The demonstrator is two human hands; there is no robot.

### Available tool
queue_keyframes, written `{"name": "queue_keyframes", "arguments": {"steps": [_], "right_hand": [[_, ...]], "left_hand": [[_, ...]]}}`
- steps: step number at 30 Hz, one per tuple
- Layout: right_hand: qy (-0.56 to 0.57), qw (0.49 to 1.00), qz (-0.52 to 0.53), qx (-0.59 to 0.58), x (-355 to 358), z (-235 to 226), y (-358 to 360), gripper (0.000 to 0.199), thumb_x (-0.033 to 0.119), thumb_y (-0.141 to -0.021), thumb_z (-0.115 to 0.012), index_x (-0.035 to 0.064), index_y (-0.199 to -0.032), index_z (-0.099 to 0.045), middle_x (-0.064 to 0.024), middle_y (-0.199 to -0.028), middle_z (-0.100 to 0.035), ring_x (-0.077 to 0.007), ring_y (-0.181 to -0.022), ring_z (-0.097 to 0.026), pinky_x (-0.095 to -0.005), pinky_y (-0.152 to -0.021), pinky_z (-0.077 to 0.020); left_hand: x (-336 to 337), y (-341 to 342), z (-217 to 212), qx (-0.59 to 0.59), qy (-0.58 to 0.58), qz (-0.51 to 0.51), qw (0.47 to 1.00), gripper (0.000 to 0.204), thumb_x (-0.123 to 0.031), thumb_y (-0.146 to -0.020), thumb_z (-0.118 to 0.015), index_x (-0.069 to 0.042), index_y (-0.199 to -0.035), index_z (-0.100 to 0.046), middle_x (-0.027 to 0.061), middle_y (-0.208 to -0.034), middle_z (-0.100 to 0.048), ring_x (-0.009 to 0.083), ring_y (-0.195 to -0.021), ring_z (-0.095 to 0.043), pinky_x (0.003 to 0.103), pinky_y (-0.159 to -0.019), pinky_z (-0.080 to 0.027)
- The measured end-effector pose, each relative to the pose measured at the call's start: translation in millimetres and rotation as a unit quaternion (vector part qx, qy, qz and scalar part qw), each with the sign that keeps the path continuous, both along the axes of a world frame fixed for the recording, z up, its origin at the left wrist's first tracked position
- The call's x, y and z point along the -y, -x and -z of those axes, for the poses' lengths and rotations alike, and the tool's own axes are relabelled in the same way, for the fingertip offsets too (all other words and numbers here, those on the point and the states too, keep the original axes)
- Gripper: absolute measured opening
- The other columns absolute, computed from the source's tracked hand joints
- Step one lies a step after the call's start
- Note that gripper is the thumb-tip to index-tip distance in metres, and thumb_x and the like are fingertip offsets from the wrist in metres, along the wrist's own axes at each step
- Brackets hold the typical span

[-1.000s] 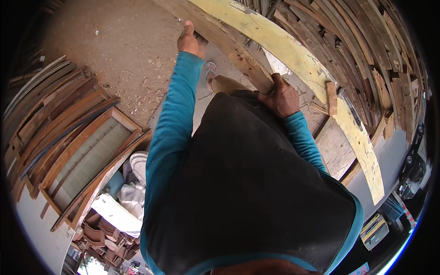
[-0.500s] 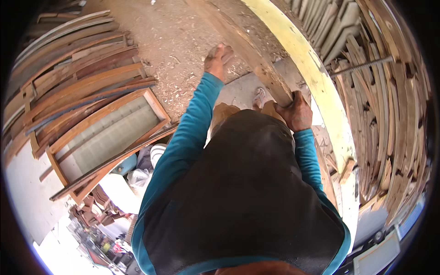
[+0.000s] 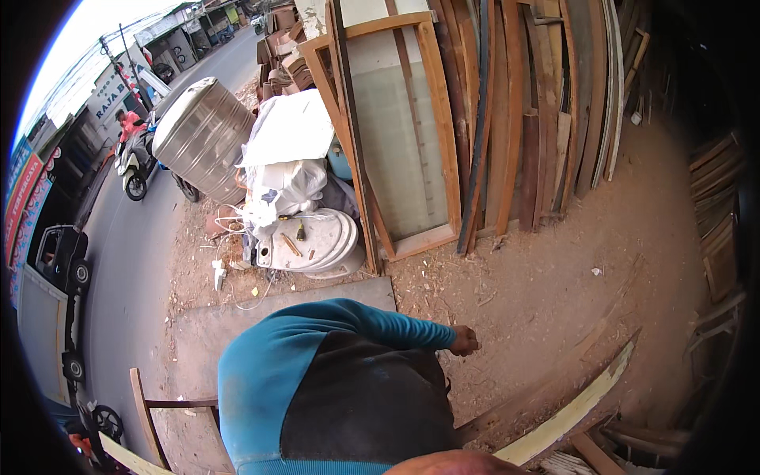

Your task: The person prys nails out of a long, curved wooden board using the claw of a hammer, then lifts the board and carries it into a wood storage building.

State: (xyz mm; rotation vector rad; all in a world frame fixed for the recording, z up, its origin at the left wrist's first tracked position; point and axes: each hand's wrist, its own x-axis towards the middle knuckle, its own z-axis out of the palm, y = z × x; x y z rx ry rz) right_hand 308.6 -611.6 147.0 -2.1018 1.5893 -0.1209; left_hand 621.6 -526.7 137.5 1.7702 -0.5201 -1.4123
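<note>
My left hand (image 3: 465,340), at the end of a teal sleeve, hangs over ground strewn with wood shavings. Its fingers look curled in, and nothing shows in them. Below and to the right of it lie a long brown plank (image 3: 546,392) and a pale yellow board (image 3: 571,418); the hand touches neither. My torso hides their near ends. My right hand is out of view.
Wooden planks (image 3: 511,119) and a framed glass panel (image 3: 392,134) lean upright beyond my arm. A white rounded container (image 3: 317,241) with a screwdriver (image 3: 301,231) on top, a plastic bag (image 3: 286,190) and a metal tank (image 3: 207,138) stand left. A motorbike and truck (image 3: 59,261) occupy the road.
My view has swung left toward the road. My right hand, earlier gripping the end of the brown plank, has left the picture. The left hand's fingers have curled in.
</note>
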Motion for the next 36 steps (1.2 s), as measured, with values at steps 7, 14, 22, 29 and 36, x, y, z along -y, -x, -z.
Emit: {"name": "queue_keyframes", "arguments": {"steps": [7,14,22,29,36], "right_hand": [[-0.008,0.998,0.061,-0.011,88,38,-37,0.050,0.044,-0.063,-0.082,0.0014,-0.086,-0.067,-0.0213,-0.073,-0.066,-0.0405,-0.074,-0.069,-0.0468,-0.066,-0.0568],[-0.109,0.979,0.170,-0.039,197,14,-112,0.062,0.048,-0.057,-0.085,-0.0008,-0.091,-0.070,-0.0256,-0.089,-0.071,-0.0423,-0.088,-0.070,-0.0484,-0.077,-0.0575],[-0.108,0.968,0.224,0.027,398,-13,-174,0.072,0.048,-0.057,-0.086,-0.0055,-0.101,-0.064,-0.0278,-0.094,-0.070,-0.0401,-0.093,-0.070,-0.0479,-0.078,-0.0564],[-0.079,0.967,0.209,0.120,591,-60,-256,0.065,0.044,-0.061,-0.083,-0.0053,-0.097,-0.063,-0.0275,-0.093,-0.070,-0.0413,-0.089,-0.070,-0.0474,-0.078,-0.0553],[-0.047,0.969,0.186,0.158,754,-45,-318,0.058,0.039,-0.064,-0.084,-0.0056,-0.094,-0.061,-0.0263,-0.090,-0.070,-0.0383,-0.087,-0.071,-0.0463,-0.076,-0.0551]], "left_hand": [[160,-102,-46,0.058,0.147,-0.011,0.987,0.041,-0.043,-0.092,-0.063,-0.002,-0.095,-0.067,0.0074,-0.083,-0.068,0.0170,-0.078,-0.064,0.032,-0.069,-0.052],[284,-165,-52,-0.059,0.119,-0.010,0.991,0.049,-0.043,-0.093,-0.067,-0.004,-0.122,-0.060,0.0096,-0.111,-0.068,0.0202,-0.102,-0.066,0.034,-0.088,-0.054],[541,-254,-77,-0.020,0.211,-0.051,0.976,0.029,-0.030,-0.094,-0.068,-0.006,-0.110,-0.064,0.0058,-0.102,-0.070,0.0171,-0.092,-0.067,0.031,-0.079,-0.054],[630,-349,-85,-0.005,0.166,-0.161,0.973,0.035,-0.036,-0.092,-0.070,-0.006,-0.110,-0.064,0.0077,-0.103,-0.071,0.0180,-0.092,-0.069,0.033,-0.080,-0.055],[717,-424,19,-0.053,0.055,-0.218,0.973,0.036,-0.032,-0.093,-0.068,-0.004,-0.114,-0.062,0.0131,-0.103,-0.071,0.0236,-0.092,-0.070,0.036,-0.079,-0.057]]}}
